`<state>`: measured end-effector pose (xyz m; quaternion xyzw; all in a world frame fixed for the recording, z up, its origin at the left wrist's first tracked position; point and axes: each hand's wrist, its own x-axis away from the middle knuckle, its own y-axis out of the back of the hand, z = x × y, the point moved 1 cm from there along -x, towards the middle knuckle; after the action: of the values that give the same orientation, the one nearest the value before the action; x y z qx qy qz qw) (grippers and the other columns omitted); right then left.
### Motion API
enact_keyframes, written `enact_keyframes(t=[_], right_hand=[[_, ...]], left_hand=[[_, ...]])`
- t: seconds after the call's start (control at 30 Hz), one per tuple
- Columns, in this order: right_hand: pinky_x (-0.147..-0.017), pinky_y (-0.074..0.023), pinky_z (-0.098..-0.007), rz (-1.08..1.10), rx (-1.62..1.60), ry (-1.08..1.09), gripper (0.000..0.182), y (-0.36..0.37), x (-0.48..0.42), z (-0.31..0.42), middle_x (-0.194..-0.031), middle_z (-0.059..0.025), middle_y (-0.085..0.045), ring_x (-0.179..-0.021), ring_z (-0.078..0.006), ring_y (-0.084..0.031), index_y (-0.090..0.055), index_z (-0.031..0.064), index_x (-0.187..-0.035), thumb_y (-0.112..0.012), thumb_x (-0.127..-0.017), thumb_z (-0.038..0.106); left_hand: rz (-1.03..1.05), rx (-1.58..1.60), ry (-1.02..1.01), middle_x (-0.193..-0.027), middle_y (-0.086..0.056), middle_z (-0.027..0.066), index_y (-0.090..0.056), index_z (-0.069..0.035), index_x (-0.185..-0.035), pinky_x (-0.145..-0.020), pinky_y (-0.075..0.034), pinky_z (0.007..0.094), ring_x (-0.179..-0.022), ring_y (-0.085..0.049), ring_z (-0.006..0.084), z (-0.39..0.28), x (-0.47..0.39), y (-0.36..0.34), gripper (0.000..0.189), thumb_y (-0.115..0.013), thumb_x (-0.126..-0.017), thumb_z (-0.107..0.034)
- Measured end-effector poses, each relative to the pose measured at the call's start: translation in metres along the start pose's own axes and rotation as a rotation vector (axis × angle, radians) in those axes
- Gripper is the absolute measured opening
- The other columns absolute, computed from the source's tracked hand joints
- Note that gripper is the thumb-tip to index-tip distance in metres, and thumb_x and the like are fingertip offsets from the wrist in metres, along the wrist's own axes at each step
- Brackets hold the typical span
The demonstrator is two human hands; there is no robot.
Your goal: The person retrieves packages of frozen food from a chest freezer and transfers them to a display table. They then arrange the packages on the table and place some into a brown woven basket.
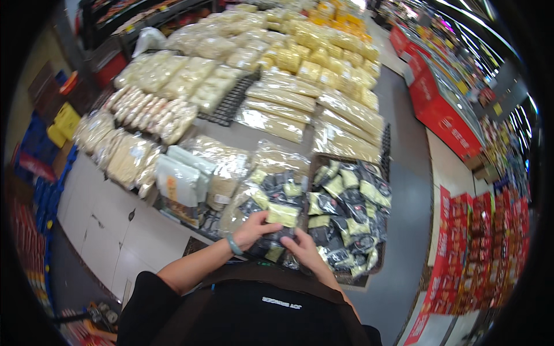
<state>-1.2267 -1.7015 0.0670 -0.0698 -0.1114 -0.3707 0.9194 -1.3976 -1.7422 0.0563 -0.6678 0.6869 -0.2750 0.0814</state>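
Observation:
My left hand (251, 231), with a pale bracelet at its wrist, pinches a small pale-green and black plastic packet (283, 215) at its lower left. My right hand (306, 248) has its thumb and fingers on the dark lower right part of that same packet. Beneath and around both hands lie several similar loose packets (277, 184) on top of clear bags. Just right of my right hand, a dark basket (381, 259) is heaped with more green and black packets (350, 207).
Clear bags of long dried noodles or sticks (277, 104) cover the stand ahead. Pale green-white pouches (178, 179) stand left of my hands. Yellow bagged goods (329, 56) fill the far side. Red chest freezers (446, 116) and a red snack rack (471, 255) line the right side, beyond a grey aisle (404, 181).

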Motion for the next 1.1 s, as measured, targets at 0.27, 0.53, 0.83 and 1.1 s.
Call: enact_keyframes(t=[0.27,0.53,0.83,1.1], right_hand=[[-0.057,-0.0368,-0.0197,-0.07,-0.055,0.046,0.025,-0.002,-0.001,-0.007,-0.073,0.0037,-0.052,-0.064,-0.0043,-0.044,-0.056,0.0019,-0.091,-0.054,-0.086,0.027],[-0.055,-0.0356,-0.0221,-0.06,0.057,0.142,0.027,0.008,-0.01,0.01,-0.071,0.0001,-0.05,-0.064,-0.0056,-0.041,-0.055,0.0011,-0.089,-0.055,-0.086,0.028],[-0.078,-0.0421,-0.0371,-0.952,1.212,0.23,0.02,0.204,0.071,0.046,-0.09,-0.0162,-0.058,-0.086,-0.0319,-0.053,-0.057,0.0012,-0.091,-0.057,-0.073,0.011],[-0.07,-0.0433,-0.0269,-0.442,0.288,-0.411,0.034,0.272,0.099,-0.014,-0.093,-0.0019,-0.055,-0.083,-0.0117,-0.052,-0.049,0.0032,-0.101,-0.053,-0.068,0.006]], left_hand=[[-0.019,0.008,0.054,-0.1,-0.059,0.0075,-0.053,0.003,-0.105,-0.081,-0.043,0.0264,-0.09,-0.055,0.0132,-0.012,-0.004,-0.006,0.028,-0.059,-0.082,-0.01],[-0.062,-0.063,-0.002,-0.099,-0.061,0.007,-0.054,0.002,-0.105,-0.08,-0.043,0.0262,-0.087,-0.057,0.0134,-0.016,-0.021,-0.008,0.03,-0.062,-0.079,-0.011],[-0.135,0.067,0.092,-0.103,-0.058,0.0058,-0.051,0.003,-0.109,-0.081,-0.042,0.025,-0.091,-0.054,0.0111,-0.007,-0.005,0.028,0.029,-0.055,-0.084,-0.012],[-0.274,0.18,0.058,-0.099,-0.059,0.0058,-0.052,0.003,-0.107,-0.076,-0.045,0.0251,-0.085,-0.057,0.0109,0.013,0.03,0.067,0.027,-0.054,-0.086,-0.014]])
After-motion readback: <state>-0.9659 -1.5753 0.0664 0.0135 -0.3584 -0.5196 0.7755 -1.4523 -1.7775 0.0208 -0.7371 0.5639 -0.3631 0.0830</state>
